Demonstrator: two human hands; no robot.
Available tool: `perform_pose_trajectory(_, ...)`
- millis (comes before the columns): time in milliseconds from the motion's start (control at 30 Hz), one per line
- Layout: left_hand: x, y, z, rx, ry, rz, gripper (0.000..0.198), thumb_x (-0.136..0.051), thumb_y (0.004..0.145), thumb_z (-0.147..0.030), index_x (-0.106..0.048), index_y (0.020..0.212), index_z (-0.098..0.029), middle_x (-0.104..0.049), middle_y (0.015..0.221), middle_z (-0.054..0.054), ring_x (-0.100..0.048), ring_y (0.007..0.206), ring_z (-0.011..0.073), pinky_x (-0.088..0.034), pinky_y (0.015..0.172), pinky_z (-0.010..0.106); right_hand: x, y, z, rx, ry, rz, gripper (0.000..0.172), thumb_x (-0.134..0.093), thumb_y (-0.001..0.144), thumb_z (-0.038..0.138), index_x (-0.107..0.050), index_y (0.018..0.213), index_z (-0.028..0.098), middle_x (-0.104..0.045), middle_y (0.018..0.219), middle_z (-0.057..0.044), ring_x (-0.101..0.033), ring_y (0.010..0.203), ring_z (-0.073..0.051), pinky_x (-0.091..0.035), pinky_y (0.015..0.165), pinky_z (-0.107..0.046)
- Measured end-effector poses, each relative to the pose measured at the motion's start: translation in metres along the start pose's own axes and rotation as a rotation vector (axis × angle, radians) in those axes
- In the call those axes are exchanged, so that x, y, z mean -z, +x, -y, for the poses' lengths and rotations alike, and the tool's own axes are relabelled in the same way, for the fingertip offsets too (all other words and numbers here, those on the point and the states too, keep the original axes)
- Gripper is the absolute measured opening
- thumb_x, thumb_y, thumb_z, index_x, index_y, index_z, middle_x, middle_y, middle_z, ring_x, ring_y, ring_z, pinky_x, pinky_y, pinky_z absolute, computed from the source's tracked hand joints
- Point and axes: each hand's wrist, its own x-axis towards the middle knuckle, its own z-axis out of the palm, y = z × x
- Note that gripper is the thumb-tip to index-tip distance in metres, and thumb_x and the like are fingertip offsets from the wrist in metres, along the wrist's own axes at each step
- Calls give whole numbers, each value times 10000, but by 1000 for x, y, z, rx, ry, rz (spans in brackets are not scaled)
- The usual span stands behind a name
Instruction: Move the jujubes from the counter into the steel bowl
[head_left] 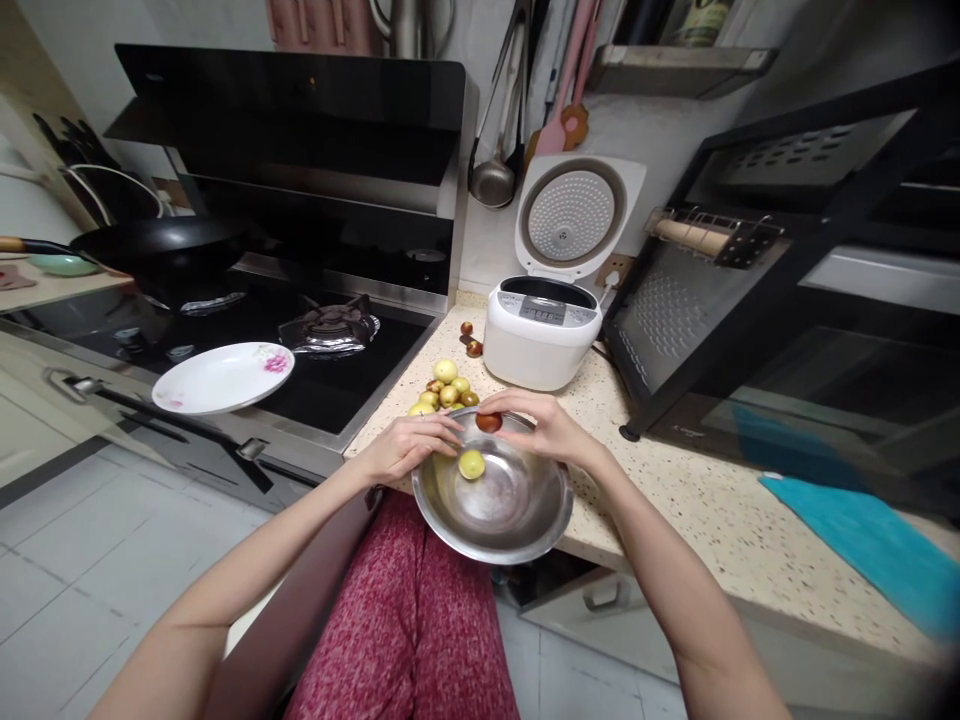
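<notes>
A steel bowl hangs partly over the counter's front edge, with one yellow-green fruit inside it. My left hand grips the bowl's left rim with curled fingers. My right hand pinches a small reddish-brown fruit over the bowl's far rim. A small pile of green and brown fruits lies on the counter just behind the bowl.
A white rice cooker with its lid up stands behind the pile, two more fruits beside it. A flowered white plate rests on the black stove; a wok sits further left. A black rack and teal cloth lie right.
</notes>
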Motion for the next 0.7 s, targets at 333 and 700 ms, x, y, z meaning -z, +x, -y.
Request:
perform_pose_trajectory(333,0,0,1,-12,-19,1,679,-190,1096,-510,-757,1151,-141,-760,1172,163,-646,1272,292,-514,1107,497,-11,-2,-3,-95,2,296,222,-687,926,180,-715,1145,201,-750,1124,-75,-711,1027,-214,-560,938,-364)
perform_pose_trajectory(700,0,1,0,-12,-22,8,669,-189,1097,-507,-747,1197,-151,-757,1200,152,-639,1287,284,-509,1119,506,-13,1,0,-124,46,313,256,-704,906,184,-742,1157,220,-764,1130,-70,-715,1031,-225,-556,952,-383)
